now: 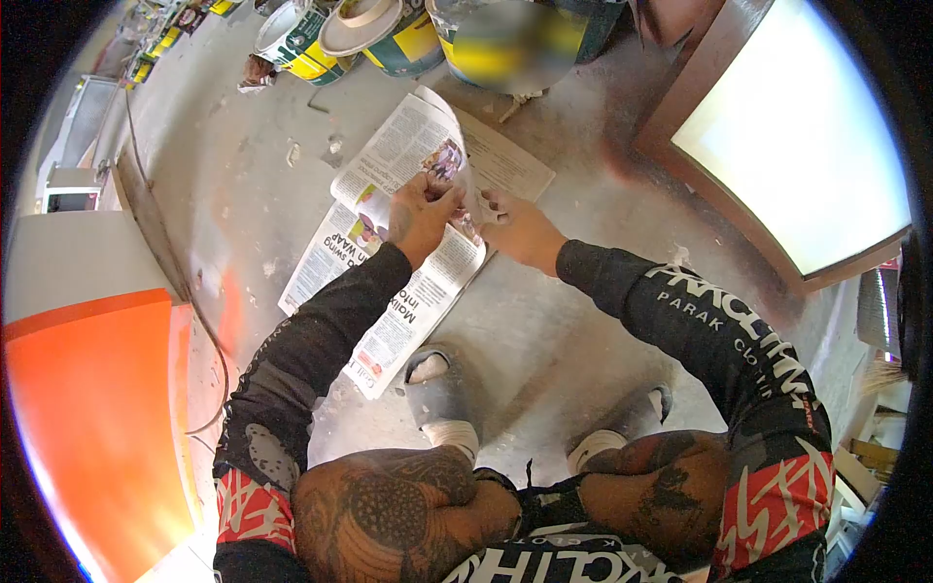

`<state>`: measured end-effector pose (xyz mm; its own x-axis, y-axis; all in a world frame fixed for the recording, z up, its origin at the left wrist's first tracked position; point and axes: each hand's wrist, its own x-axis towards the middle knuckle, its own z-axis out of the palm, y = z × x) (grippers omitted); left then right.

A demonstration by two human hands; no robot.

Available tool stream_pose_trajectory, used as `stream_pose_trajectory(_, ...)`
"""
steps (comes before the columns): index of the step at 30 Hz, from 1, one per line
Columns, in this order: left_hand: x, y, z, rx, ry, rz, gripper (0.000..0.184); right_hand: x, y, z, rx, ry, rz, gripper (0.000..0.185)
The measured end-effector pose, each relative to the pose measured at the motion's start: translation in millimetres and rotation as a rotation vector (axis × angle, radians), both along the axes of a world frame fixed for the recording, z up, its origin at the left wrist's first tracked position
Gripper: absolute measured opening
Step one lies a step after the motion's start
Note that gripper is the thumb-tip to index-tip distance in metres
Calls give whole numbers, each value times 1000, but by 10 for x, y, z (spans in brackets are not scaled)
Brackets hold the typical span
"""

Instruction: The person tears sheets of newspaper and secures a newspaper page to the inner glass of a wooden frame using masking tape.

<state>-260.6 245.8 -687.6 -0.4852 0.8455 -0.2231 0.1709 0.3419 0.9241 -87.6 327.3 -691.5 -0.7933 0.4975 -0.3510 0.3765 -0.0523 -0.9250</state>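
A printed newspaper [398,155] lies on the floor between my feet and the paint buckets, its right side lifted and curling over. My left hand [425,216] rests on it, thumb and fingers pinched together at the raised fold. Close to its right, my right hand [522,230] has curled fingers at the same edge of the newspaper. Behind the fold a flatter sheet [510,160] with faint print lies on the floor. What exactly sits between the fingertips of my right hand is hard to see, but they meet the paper's edge.
Paint buckets [398,49] with green and yellow labels stand at the top. A brown-framed panel with a bright white face [792,126] is on the right. An orange panel [97,408] stands on the left, beside a dark cable [206,335] along the floor.
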Motion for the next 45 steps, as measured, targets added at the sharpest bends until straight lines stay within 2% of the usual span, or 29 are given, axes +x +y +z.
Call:
stream_pose_trajectory(2, 70, 62, 111, 22, -30, 18, 21, -51, -29, -224, 354, 83, -23, 55)
stream_pose_trajectory(8, 168, 233, 239, 199, -206, 91, 25, -123, -36, -100, 305, -111, -117, 38)
stream_pose_trajectory(9, 174, 244, 244, 260, -285, 112, 27, -129, -14, -93, 306, -113, -120, 38)
stream_pose_trajectory(11, 135, 227, 218, 283, -279, 94, 26, -136, 31, -88, 139, -112, -116, 38)
stream_pose_trajectory(15, 42, 137, 133, 186, -345, 139, 22, -63, 34, -114, 38, -13, -128, 47)
stream_pose_trajectory(17, 2, 98, 97, 136, -335, 134, 22, -85, -16, -256, 173, -41, -279, 65)
stream_pose_trajectory(18, -17, 77, 70, 149, -370, 132, 20, -90, -53, -334, 171, -41, -277, 65)
stream_pose_trajectory(20, -25, 52, 106, 157, -403, 136, 18, -116, -176, -279, 608, 72, -599, 79)
stream_pose_trajectory(21, -30, 47, 122, 137, -386, 129, 20, -126, -198, -251, 605, 72, -596, 79)
stream_pose_trajectory(23, -33, 43, 123, 119, -368, 122, 23, -133, -219, -204, 844, 77, -492, 83)
stream_pose_trajectory(24, -29, 51, 129, 103, -339, 115, 24, -135, -210, -174, 844, 77, -491, 83)
stream_pose_trajectory(26, -18, 61, 114, 90, -309, 105, 25, -142, -187, -101, 575, 212, -247, 72)
stream_pose_trajectory(27, 2, 75, 107, 123, -306, 125, 23, -154, -187, -61, 576, 212, -249, 72)
stream_pose_trajectory(29, 20, 100, 112, 154, -302, 140, 23, -183, -201, -32, 399, 163, -166, 57)
stream_pose_trajectory(32, 62, 117, 198, 198, -356, 142, 24, -234, -253, -24, 518, 189, -238, 49)
stream_pose_trajectory(34, 79, 115, 269, 198, -274, 156, 26, -232, -242, 3, 491, 187, -235, 45)
stream_pose_trajectory(40, 83, 118, 307, 297, -343, 131, 35, -254, -239, 122, 431, 222, -253, 29)
stream_pose_trajectory(45, 51, 122, 252, 295, -366, 97, 27, -276, -223, 139, 483, 203, -226, 24)
